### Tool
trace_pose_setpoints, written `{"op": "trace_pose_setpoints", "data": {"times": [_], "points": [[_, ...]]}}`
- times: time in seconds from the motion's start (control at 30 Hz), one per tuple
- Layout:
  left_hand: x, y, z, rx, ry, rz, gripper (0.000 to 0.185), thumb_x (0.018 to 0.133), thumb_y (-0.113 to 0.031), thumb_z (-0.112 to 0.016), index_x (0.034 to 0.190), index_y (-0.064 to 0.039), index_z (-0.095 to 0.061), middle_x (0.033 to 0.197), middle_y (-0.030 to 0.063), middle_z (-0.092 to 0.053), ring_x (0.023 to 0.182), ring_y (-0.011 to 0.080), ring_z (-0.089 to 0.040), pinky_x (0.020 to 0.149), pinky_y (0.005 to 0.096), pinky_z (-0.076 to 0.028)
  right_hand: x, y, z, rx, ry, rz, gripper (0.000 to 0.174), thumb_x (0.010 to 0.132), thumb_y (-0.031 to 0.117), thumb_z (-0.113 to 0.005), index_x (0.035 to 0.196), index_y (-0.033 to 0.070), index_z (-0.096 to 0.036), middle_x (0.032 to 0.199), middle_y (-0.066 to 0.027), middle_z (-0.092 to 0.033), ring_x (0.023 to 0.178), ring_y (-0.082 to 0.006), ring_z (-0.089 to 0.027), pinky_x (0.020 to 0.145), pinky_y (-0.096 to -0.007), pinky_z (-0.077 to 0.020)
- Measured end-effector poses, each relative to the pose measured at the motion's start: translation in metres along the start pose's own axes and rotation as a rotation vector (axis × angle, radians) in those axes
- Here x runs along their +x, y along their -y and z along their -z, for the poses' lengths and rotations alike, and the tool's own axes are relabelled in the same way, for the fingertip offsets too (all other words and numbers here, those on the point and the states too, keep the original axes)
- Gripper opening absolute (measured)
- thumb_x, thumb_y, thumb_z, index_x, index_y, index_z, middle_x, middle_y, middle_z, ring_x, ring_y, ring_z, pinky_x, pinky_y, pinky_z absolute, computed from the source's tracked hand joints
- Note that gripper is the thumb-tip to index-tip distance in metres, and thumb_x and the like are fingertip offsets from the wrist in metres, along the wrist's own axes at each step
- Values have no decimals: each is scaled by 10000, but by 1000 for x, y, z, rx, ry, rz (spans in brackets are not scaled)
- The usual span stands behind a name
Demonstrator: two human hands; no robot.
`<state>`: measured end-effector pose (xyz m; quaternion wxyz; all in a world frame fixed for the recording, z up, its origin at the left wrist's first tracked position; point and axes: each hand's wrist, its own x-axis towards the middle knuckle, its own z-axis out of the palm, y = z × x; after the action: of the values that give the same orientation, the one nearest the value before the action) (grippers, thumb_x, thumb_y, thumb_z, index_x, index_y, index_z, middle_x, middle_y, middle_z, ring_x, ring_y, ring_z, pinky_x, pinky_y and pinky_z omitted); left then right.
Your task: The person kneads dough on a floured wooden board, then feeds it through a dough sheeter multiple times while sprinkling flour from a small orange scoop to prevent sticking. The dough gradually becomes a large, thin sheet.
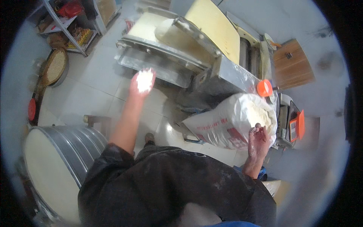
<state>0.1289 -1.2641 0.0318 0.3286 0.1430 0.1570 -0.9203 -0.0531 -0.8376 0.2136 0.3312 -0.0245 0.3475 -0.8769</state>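
Note:
My left hand (143,82), palm up, holds a heap of white flour (145,80) in front of a floury metal machine (170,61). My right hand (258,142) is over the near edge of an open white woven sack (218,127), its fingers partly curled and dusted; no object shows in it. Pale flour (259,113) fills the sack's mouth. An orange plastic scoop or cup (264,88) rests on the machine's corner beside the sack. A pale sheet of dough (217,25) appears to lie along the machine's upper part.
Stacked round metal steamers or trays (82,144) stand at lower left. A metal shelf (63,28) with bags is at upper left, above a round basin of pale grains (56,66). A wooden board (293,65) and a scale with an orange tray (297,124) are at right. A wooden stool (97,120) stands near the steamers.

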Motion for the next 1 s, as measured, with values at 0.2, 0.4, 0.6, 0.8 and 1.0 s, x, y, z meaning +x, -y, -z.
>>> {"op": "trace_pose_setpoints", "data": {"times": [0.2, 0.4, 0.6, 0.8, 1.0], "points": [[151, -7, -83, 102, 145, 130, 348, 974, -202, -307, 1137, 24, -515, 1115, 203, -582, 1076, 355, -548, 971, 507, -444, 70, -12, -61, 76, 22, 6, 237, 987, 164, -421, 987, -65, -483, 964, -153, -507, 845, -223, -527, 801, -340, -523], [284, 38, -119, 729, -70, 63, 330, 954, -254, -405, 1069, -14, -599, 935, 129, -672, 780, 260, -657, 711, 409, -550, 167, -34, -65, 58, -82, -16, 223, 969, 88, -432, 1101, -89, -461, 959, -159, -506, 843, -228, -507, 814, -335, -472], [372, 81, -116, 2189, 682, -128, 287, 958, -177, -439, 1151, -25, -588, 1113, 154, -630, 1004, 258, -616, 857, 337, -488, 223, -52, -89, -29, -229, 34, 203, 962, 83, -448, 1081, -80, -469, 965, -152, -513, 833, -209, -508, 820, -332, -465], [370, 11, -94, 2503, 1541, -436, 379, 865, -190, -573, 1240, -147, -552, 1329, 61, -495, 1238, 290, -452, 1048, 401, -376, 252, -88, -105, -241, -362, 146, 157, 968, 103, -460, 1027, -37, -501, 958, -133, -517, 830, -181, -494, 812, -312, -437], [379, -58, -118, 2633, 1577, -416, 533, 812, -288, -635, 1320, -217, -489, 1462, 9, -332, 1320, 302, -351, 1117, 462, -270, 256, -104, -128, -282, -396, 217, 202, 958, 103, -455, 1068, -62, -496, 999, -145, -534, 864, -196, -519, 834, -322, -445]]}}
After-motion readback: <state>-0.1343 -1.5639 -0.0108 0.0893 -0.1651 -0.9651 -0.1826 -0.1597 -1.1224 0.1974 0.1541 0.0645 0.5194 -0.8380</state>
